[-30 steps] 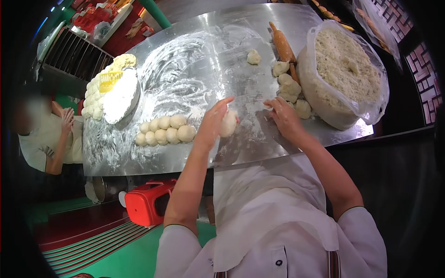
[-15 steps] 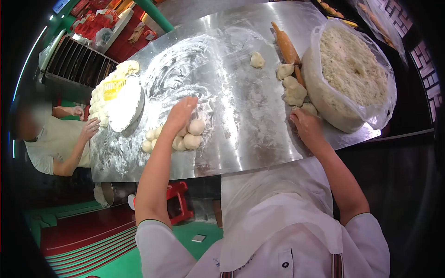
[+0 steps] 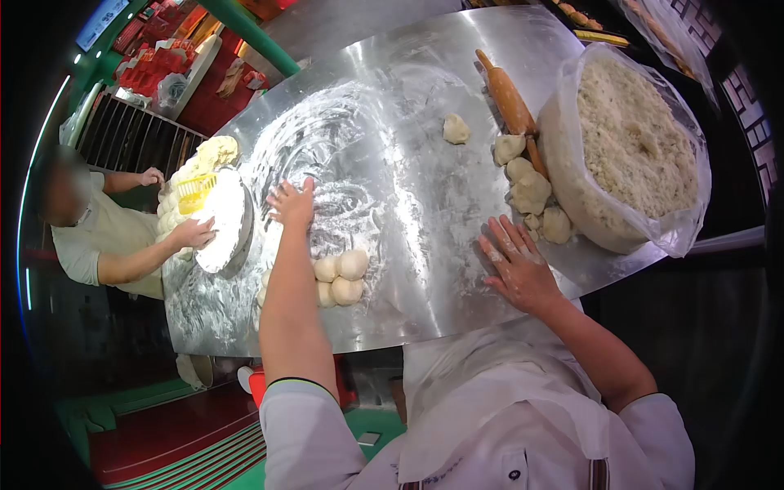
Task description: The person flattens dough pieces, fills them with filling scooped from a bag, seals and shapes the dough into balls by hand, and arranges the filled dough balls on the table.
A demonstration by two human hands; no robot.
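My left hand [image 3: 292, 204] is stretched out with fingers spread over the floured part of the steel table [image 3: 425, 212], holding nothing. Below it sits a cluster of smooth dough balls [image 3: 339, 278], partly hidden by my left forearm. My right hand [image 3: 523, 273] lies flat with its fingers apart on the table's right side. Just beyond its fingertips are several dough lumps [image 3: 529, 192], close to a large plastic-lined tub [image 3: 584, 208] full of a pale crumbly mixture [image 3: 641, 147]. A wooden rolling pin [image 3: 508, 96] rests against that tub, and a single dough piece [image 3: 456, 128] lies to its left.
At the table's left end a co-worker [image 3: 118, 237] has one hand at a round pan of white flour [image 3: 237, 216]. A yellow basket [image 3: 194, 194] and more pale dough [image 3: 216, 153] are beside it. A green post [image 3: 253, 37] stands behind the table.
My left hand has moved up and left from the dough balls and spread its fingers. My right hand has drawn away from the dough lumps and opened. The co-worker's hand reached the flour pan.
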